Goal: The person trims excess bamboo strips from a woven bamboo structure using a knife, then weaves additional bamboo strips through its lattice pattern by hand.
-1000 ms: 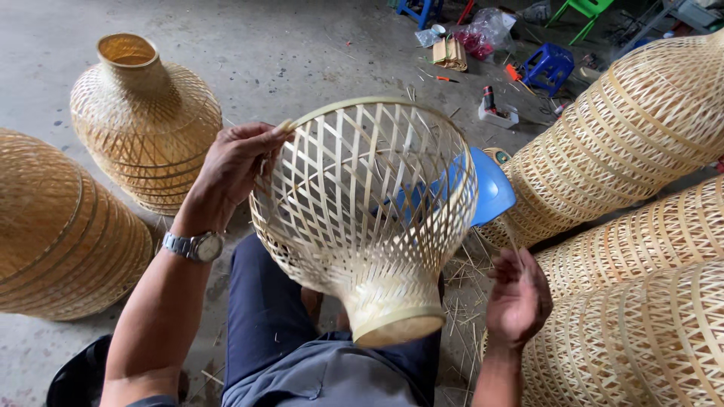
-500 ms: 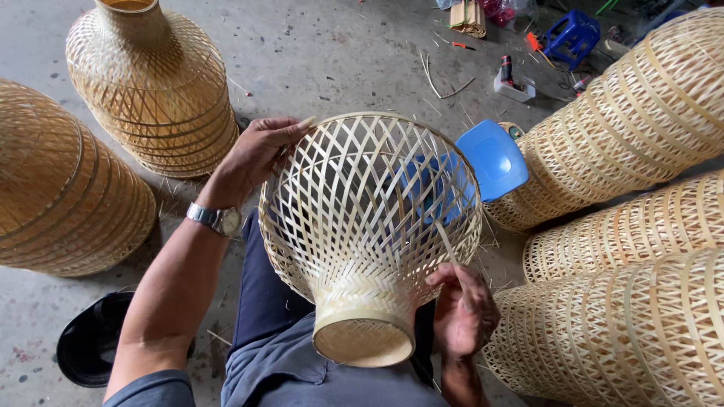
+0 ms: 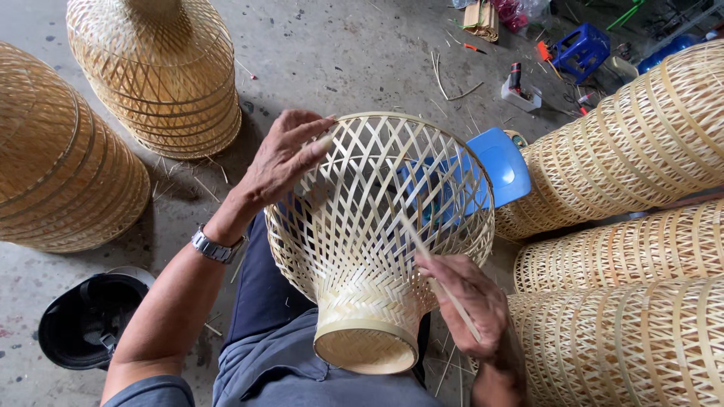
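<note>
A: Change since the earlier frame — the right hand (image 3: 467, 305) has risen from beside the woven basket (image 3: 377, 234) to its lower wall.

B: Grip state, right?

A: Fingers pressed together, pinching a thin bamboo strip (image 3: 441, 283) that lies against the lattice.

B: Left hand (image 3: 283, 158)?

A: Fingers curled over the basket's rim, holding it.

B: Basket location?

A: On the person's lap, tilted — narrow neck toward the body, open mouth facing the blue stool (image 3: 501, 166) on the concrete floor (image 3: 339, 60).

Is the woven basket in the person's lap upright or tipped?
Tipped: the woven basket lies on its side, wide mouth facing away, narrow neck toward the person.
</note>
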